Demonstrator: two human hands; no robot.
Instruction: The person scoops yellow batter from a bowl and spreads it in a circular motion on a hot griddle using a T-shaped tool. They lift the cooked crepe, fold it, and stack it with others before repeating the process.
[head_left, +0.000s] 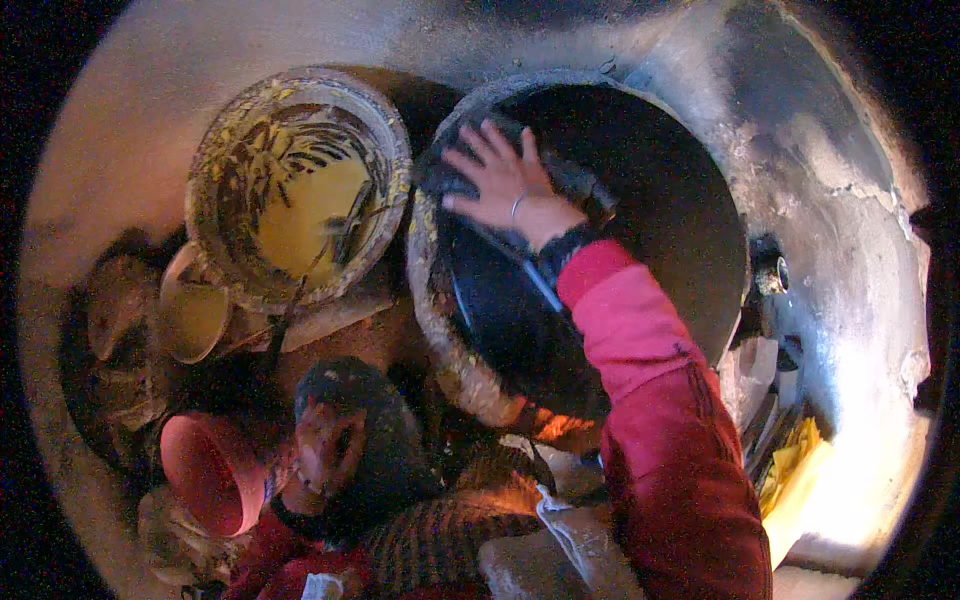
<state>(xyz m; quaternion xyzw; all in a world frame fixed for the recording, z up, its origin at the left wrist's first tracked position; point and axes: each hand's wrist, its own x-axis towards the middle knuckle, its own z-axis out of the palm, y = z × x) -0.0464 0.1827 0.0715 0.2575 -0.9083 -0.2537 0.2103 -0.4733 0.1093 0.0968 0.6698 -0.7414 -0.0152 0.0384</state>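
Observation:
My right hand, with a thin bangle and a red sleeve, is spread palm down over the far left part of a large round black griddle. Around its fingers lies dark grey material that looks like cloth; whether the palm presses on it is hidden. The griddle sits in a pale clay rim, with orange fire glow at its near edge. Low in the view, my left hand is in shadow against a dark, cloth-like bundle; its grip is unclear. Beside it is a pink plastic vessel.
Left of the griddle stands a crusted basin of yellow batter, with a dark-handled utensil leaning in it. A smaller cup adjoins it. Yellow wrapping lies at right, below a smoke-stained raised surface.

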